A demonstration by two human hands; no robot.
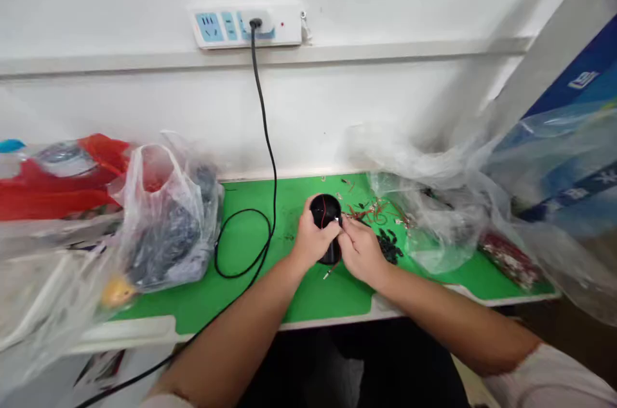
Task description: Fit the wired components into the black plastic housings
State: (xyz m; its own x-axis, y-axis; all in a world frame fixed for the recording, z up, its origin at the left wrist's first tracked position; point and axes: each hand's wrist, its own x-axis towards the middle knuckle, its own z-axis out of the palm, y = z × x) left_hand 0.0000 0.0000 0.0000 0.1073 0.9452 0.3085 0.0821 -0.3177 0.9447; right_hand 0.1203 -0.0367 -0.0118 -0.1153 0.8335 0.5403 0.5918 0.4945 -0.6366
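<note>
2 hands meet over 1 black cylindrical housing standing upright on the green work mat, and from my remote view it sits between them. My left hand wraps its side, apparently to steady it, while my right hand closes on it near the top, where a red wire crosses the dark opening. Copper wire scraps and small black parts lie just beside, seemingly kept within easy reach.
</note>
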